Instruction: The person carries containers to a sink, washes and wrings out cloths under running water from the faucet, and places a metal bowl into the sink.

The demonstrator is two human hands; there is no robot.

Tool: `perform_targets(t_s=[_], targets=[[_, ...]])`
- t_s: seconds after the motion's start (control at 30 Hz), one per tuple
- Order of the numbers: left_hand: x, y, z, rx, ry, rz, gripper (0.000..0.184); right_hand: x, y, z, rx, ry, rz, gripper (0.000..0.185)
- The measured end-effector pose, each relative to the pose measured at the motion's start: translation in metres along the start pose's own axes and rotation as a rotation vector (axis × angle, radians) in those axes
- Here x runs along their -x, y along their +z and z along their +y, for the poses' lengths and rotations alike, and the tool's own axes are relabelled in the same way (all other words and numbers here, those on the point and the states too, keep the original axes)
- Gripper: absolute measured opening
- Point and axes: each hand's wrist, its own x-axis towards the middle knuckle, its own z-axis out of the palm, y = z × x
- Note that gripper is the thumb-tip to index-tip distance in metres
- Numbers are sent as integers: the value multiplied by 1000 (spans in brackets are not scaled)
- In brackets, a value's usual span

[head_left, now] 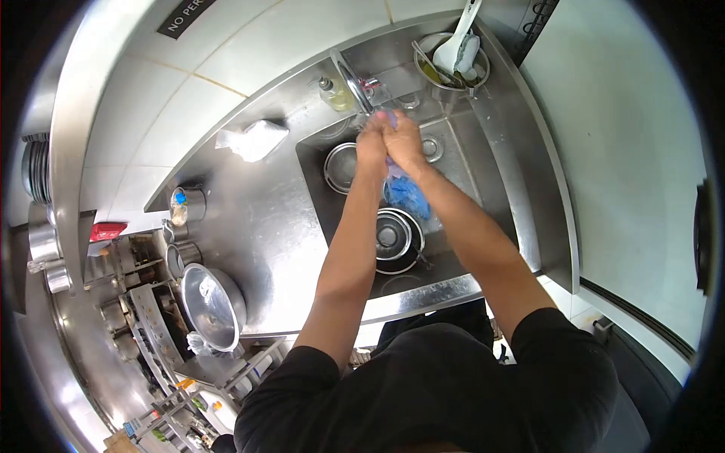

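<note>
Both my hands are together under the curved metal faucet (353,83), over the steel sink (483,170). My left hand (371,143) and my right hand (404,140) press around a purple cloth (392,167), which shows between and below them. A crumpled blue thing (408,196), like thin plastic or mesh, hangs or lies just below the purple one; whether they are joined is unclear. In the sink, a round metal pan (341,167) lies left of my hands. Stacked metal bowls (393,235) sit nearer to me.
A soap bottle (334,95) stands left of the faucet. At the sink's back right is a metal pot (432,47) with utensils. A white packet (257,140) lies on the steel counter (264,219). A large metal bowl (214,308) sits at the counter's left end.
</note>
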Motion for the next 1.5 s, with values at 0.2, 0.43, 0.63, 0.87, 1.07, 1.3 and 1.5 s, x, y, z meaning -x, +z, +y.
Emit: perform_targets(t_s=[0.2,0.43,0.63,0.87,1.07,1.3,1.5], targets=[[-5,-31,11,-334,57,-314,48,-21,-33,39,-430,319,-319,63],[5,-41,83,-595,124,-636,51,-44,-74,-8,-197,49,-919,47],[-7,-72,70,-820,140,-398,31,-38,-84,-24,-352,-65,-569,30],[-1,-76,44,79,29,-355,28,-29,-50,-20,-529,-21,-231,31],[-18,-32,-10,347,66,-144,56,5,-11,-66,138,-114,-225,50],[-8,-29,18,175,-99,-188,28,-18,-19,-31,-390,221,-676,75],[-18,-69,19,383,143,16,13,3,-17,10,-499,248,-685,57]])
